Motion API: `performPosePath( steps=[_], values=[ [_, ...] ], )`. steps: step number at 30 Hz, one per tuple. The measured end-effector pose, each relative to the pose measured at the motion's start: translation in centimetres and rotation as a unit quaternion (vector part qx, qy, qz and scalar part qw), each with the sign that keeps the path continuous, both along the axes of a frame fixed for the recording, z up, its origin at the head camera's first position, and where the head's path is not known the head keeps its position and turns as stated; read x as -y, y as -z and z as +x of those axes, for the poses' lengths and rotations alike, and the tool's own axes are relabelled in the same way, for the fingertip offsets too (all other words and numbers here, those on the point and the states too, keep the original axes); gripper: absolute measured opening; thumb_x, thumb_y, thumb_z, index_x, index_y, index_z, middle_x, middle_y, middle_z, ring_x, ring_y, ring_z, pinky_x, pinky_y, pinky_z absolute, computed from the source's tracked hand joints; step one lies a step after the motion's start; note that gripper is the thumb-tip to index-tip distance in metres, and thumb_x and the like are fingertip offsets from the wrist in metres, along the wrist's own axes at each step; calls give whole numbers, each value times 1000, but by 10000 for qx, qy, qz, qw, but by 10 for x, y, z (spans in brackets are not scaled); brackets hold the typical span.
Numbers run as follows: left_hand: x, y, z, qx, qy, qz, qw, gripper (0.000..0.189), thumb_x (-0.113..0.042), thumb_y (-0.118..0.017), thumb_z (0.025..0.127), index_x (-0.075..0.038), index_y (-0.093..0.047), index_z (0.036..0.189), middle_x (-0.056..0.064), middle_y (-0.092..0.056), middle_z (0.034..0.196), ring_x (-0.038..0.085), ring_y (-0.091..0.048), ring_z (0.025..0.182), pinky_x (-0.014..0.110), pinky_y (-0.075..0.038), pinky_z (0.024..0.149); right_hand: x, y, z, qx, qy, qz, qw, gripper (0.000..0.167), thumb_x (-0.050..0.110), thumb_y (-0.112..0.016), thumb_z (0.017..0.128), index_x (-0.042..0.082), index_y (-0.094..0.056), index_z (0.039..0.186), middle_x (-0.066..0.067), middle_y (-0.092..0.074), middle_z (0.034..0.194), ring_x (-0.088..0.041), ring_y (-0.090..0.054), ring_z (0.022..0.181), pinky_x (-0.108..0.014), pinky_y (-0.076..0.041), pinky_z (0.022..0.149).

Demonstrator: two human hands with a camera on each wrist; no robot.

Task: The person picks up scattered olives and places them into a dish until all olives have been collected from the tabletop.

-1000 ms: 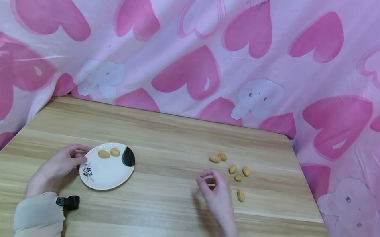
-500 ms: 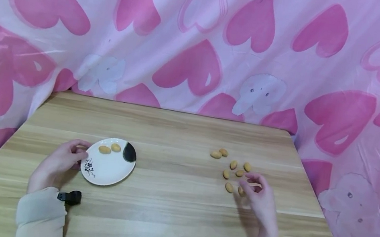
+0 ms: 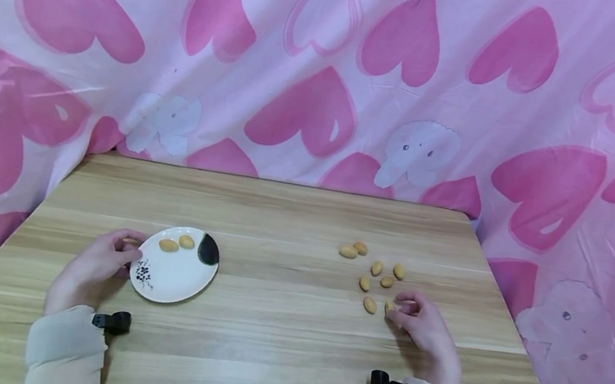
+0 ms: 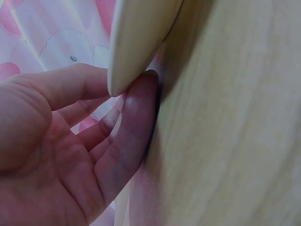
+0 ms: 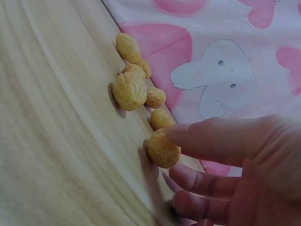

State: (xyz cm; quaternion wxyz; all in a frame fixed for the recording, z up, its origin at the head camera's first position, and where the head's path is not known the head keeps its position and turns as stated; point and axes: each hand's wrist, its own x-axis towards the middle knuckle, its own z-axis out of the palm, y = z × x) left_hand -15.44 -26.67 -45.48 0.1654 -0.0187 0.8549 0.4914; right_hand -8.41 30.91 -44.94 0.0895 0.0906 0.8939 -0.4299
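On the left, a white plate (image 3: 178, 275) with a dark patch and a small floral print carries two tan, oval, nut-like pieces (image 3: 169, 245). My left hand (image 3: 100, 258) pinches its near-left rim, thumb above and a finger curled underneath, as the left wrist view shows. Over at the right, my right hand (image 3: 427, 327) has thumb and fingertips around one wrinkled nut-like piece (image 5: 163, 149), low over the table. The thumb lies against its upper side and the index fingertip sits at its lower side.
Several more nut-like pieces (image 3: 376, 268) lie scattered just beyond and left of my right hand on the wooden table (image 3: 262, 343). A pink curtain with hearts (image 3: 307, 113) hangs along the table's back and sides. Each sleeve has a black wrist camera (image 3: 112, 321).
My right hand moved right across the loose pieces, then lowered, its fingers coming in around the rightmost near piece. My left hand stays at the plate's rim.
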Motion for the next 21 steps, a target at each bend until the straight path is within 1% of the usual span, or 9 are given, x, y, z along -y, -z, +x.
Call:
performPosePath(
  steps=[4,7,10,14,18,21],
  values=[
    [0,2,0,-21,-29,18,10000,40,-5,-50,98,8,-43,135,19,-55,103,21,-57,85,33,-53,69,0,1,-3,37,-70,-18,10000,47,11,-71,87,-4,-50,126,-11,-59,91,-20,-56,75,-31,-46,65],
    [-1,4,-2,-54,-39,-19,10000,40,-5,-50,98,7,-44,135,19,-56,104,21,-58,85,33,-53,69,0,2,-5,103,-82,20,9999,39,10,-73,86,-4,-55,117,-9,-59,87,-19,-56,73,-31,-47,63],
    [-2,5,-2,-44,-64,-18,10000,40,-5,-51,98,7,-44,135,19,-56,104,21,-58,85,33,-53,69,-3,2,-8,196,-191,-43,9996,30,9,-72,86,-4,-59,109,-7,-60,84,-19,-55,70,-31,-47,60],
    [-3,5,-2,24,-81,41,10000,40,-6,-50,98,6,-43,136,18,-55,103,22,-57,85,33,-52,69,-11,-1,-15,330,-404,-204,9984,26,7,-71,87,-5,-60,107,-7,-61,83,-20,-56,71,-32,-48,60],
    [0,3,-3,-18,-35,35,10000,39,-4,-49,98,7,-43,136,18,-55,103,22,-57,85,33,-52,69,-15,-9,-24,168,-489,-483,9975,30,4,-68,88,-7,-54,112,-11,-59,88,-25,-60,71,-35,-50,61],
    [0,3,-2,-52,-36,-7,10000,39,-3,-48,98,8,-43,135,18,-56,102,22,-57,84,33,-53,68,-12,-17,-29,-158,-480,-633,9967,34,5,-67,89,-6,-51,117,-16,-59,97,-29,-61,77,-38,-53,65]
  ],
)
